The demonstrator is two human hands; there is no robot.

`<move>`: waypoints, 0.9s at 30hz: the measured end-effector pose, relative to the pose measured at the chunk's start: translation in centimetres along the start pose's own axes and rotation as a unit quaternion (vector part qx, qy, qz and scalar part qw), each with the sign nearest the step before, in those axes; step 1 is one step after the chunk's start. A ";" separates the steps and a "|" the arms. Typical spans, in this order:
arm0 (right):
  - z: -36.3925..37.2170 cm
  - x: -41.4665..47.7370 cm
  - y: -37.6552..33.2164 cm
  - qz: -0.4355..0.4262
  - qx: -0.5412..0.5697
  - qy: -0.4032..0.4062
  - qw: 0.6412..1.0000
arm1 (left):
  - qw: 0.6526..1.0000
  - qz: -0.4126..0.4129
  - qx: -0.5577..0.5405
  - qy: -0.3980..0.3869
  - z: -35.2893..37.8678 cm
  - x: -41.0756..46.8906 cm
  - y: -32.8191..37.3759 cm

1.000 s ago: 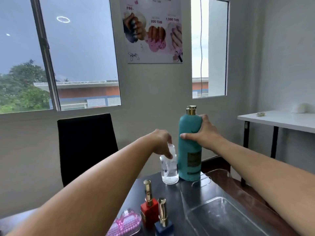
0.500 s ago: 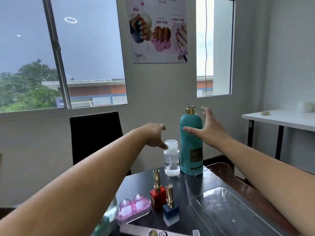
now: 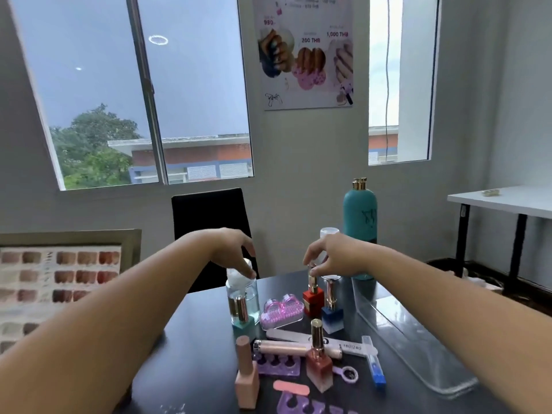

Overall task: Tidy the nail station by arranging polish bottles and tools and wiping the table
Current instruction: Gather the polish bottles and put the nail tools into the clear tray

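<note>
Both hands on bottles, dark table [image 3: 194, 339].
Left hand [image 3: 236, 252] curls over white cap of clear bottle [image 3: 250, 297] directly below; right hand [image 3: 334, 255] pinches gold cap of red polish bottle [image 3: 313, 298], mid-table beside blue bottle [image 3: 332, 319].

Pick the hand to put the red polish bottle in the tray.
Right: the right hand pinches the red polish bottle, near the clear tray; the left hand is at the glass jar.

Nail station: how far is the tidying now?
Done: the teal bottle stands at the back of the table. In hand: the right grip pinches the cap of the red polish bottle; the left grip is over the clear bottle. Left: pink polish bottle, nail file, toe separator sit scattered; the clear tray holds none.
</note>
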State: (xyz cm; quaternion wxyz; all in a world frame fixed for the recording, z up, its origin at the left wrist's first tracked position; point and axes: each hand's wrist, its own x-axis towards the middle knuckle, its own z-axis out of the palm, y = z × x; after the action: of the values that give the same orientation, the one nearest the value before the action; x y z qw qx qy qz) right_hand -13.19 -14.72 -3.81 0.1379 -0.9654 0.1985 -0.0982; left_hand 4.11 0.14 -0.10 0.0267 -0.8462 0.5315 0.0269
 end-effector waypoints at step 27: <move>-4.6 0.7 12.1 0.114 -0.009 0.077 0.990 | 0.969 0.170 -0.089 0.154 1.5 11.6 10.7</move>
State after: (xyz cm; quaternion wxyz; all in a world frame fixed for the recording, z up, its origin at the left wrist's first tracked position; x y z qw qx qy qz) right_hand -18.04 -26.73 -3.13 0.1242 -0.9270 0.3185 -0.1540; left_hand -0.55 -14.84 -2.64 -0.1361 -0.7361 0.6610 -0.0524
